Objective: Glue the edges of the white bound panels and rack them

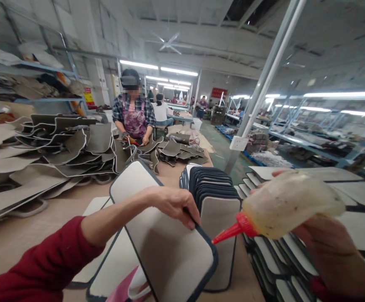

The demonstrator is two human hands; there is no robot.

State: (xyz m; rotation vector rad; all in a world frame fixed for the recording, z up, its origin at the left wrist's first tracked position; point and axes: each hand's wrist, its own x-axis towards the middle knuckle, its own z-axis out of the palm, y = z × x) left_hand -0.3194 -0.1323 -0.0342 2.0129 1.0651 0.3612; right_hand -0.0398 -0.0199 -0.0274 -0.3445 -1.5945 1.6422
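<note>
Fingers closed on the pale panel [172, 251] beneath them, the left hand [177, 205] steadies its dark border [214, 253] while the right hand [323, 239] clasps the squeeze bottle [289, 205], red nozzle [232, 230] beside the left grip, seemingly being lined up, which calls for steadiness.

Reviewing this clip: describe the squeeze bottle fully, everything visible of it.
The squeeze bottle is cloudy, translucent and yellowish, apparently soft plastic, with dark specks on its wall. A ribbed red cap tapers into a long pointed red nozzle. The right hand grips it from behind and below, tilted nozzle-down to the left. The nozzle tip is at the dark-edged panel's rim; whether they touch is unclear. How full it is cannot be told, and no label shows.
</note>
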